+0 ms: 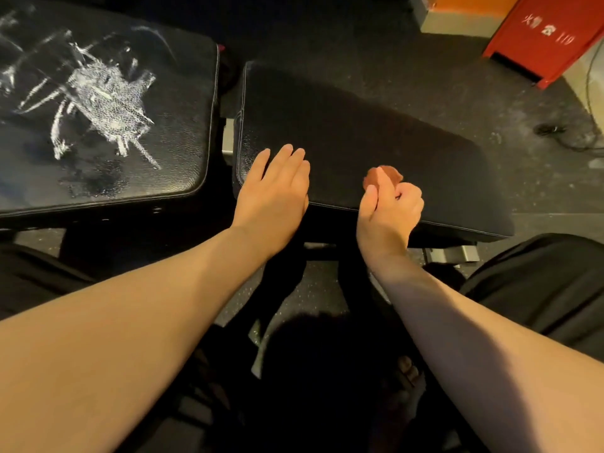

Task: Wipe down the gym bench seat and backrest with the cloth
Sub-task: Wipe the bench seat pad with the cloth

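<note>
— Where is the cloth?
— In my right hand [389,204]. The fingers are curled round a small reddish-brown cloth [385,175], and only a bunched bit shows above the thumb. It is over the near edge of the black bench pad [359,125] in the middle of the frame. I cannot tell whether it touches the pad.
— And the other hand?
— My left hand [277,188] lies flat on the same pad, near its left end, fingers straight and pressed together, holding nothing.
— What is the white?
— Streaks and a speckled patch on the second pad [183,132], upper left of the frame, across a narrow gap.
— Anything else?
— A red cabinet [549,44] with white characters stands on the dark floor [425,60], upper right.
</note>
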Motion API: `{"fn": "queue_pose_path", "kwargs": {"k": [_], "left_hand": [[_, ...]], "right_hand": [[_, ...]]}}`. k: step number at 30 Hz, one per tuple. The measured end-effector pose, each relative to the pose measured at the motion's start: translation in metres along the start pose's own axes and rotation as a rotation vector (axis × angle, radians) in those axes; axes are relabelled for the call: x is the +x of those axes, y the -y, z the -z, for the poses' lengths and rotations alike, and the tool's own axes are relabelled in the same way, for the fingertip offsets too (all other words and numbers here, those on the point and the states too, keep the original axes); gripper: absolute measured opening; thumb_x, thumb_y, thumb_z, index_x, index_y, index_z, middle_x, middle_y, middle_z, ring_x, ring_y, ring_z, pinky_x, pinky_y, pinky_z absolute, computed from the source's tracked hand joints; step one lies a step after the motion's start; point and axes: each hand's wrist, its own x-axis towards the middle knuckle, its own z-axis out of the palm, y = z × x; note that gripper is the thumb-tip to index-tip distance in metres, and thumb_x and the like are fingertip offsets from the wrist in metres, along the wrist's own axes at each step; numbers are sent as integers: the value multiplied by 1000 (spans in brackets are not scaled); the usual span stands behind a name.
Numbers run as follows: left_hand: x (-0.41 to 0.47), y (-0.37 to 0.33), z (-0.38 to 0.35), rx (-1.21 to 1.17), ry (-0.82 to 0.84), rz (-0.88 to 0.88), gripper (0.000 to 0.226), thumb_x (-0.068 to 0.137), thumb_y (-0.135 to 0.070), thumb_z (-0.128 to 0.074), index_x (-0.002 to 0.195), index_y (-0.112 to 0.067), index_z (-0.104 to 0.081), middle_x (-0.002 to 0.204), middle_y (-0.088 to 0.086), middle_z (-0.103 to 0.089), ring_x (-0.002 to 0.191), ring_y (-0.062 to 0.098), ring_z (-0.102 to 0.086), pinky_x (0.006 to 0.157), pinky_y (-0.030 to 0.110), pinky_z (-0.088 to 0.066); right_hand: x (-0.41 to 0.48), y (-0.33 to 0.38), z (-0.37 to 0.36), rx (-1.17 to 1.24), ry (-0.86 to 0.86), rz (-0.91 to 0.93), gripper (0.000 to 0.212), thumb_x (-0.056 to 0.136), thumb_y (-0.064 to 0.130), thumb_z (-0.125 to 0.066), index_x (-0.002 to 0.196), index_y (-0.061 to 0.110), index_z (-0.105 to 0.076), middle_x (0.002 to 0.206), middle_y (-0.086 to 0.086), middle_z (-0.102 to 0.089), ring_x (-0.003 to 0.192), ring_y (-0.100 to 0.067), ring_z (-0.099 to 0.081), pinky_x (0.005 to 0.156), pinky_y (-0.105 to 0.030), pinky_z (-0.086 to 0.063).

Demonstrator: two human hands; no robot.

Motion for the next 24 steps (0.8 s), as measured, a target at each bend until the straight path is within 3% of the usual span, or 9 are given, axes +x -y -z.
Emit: {"fn": "queue_pose_path", "kwargs": {"k": [2, 3, 5, 8, 11, 14, 18, 20, 24], "left_hand": [[3, -7, 0, 28, 10, 18, 51, 96, -24, -32, 139, -6, -53, 149, 12, -50, 143, 28, -40, 119, 49, -30], [4, -10, 0, 37, 19, 32, 52, 96, -25, -32, 140, -7, -52, 150, 11, -49, 144, 27, -39, 119, 49, -28], [8, -14, 2, 31, 38, 56, 50, 97, -25, -34, 141, -8, -51, 152, 10, -47, 146, 25, -36, 121, 48, -25], [12, -23, 3, 31, 83, 41, 48, 101, -24, -38, 145, -8, -45, 156, 10, -41, 149, 24, -29, 123, 48, -19], [17, -34, 2, 31, 101, -31, 50, 99, -24, -35, 145, -9, -45, 156, 10, -41, 149, 24, -29, 123, 48, -18], [22, -49, 1, 34, 149, -130, 54, 97, -22, -30, 148, -6, -41, 158, 12, -38, 150, 26, -28, 124, 46, -18], [22, -60, 1, 41, 186, -150, 57, 98, -25, -23, 151, -5, -34, 161, 13, -31, 151, 28, -22, 124, 47, -15], [22, -62, 0, 50, 208, -152, 57, 101, -24, -23, 154, -6, -26, 164, 13, -23, 153, 28, -15, 125, 46, -11], [24, -62, 0, 20, 237, -142, 55, 105, -22, -28, 157, -7, -17, 167, 11, -13, 155, 26, -6, 126, 44, -5]], "right_hand": [[-5, 18, -5, 137, -83, -300, 25, 100, 33, -51, 116, 16, -60, 111, -2, -45, 103, -21, -40, 99, -43, -37], [-12, 30, -9, 52, -99, -215, 26, 100, 33, -48, 115, 17, -62, 109, -2, -46, 101, -21, -40, 98, -43, -39], [-31, 47, -13, -36, 49, 94, 37, 99, 35, -39, 126, 23, -63, 113, -9, -48, 103, -27, -42, 97, -41, -38], [-34, 39, -8, -105, 156, 302, 48, 102, 42, -33, 145, 27, -50, 121, -12, -48, 108, -29, -44, 98, -43, -36], [-19, -3, -2, -247, 106, 438, 47, 104, 40, -35, 141, 16, -52, 117, -18, -53, 104, -34, -49, 94, -47, -41], [-2, -46, 6, -283, -6, 180, 44, 100, 35, -39, 125, 6, -60, 117, -24, -55, 103, -42, -54, 95, -53, -44], [4, -48, 10, -197, -10, -227, 37, 102, 31, -45, 132, 9, -51, 135, -22, -44, 123, -40, -43, 107, -54, -37], [-8, -28, 7, -134, 86, -147, 36, 101, 29, -43, 135, 15, -39, 141, -20, -36, 128, -35, -36, 111, -51, -34], [-25, -31, 11, -187, 210, 230, 45, 102, 40, -33, 140, 19, -42, 128, -19, -40, 114, -32, -42, 104, -45, -38]]}}
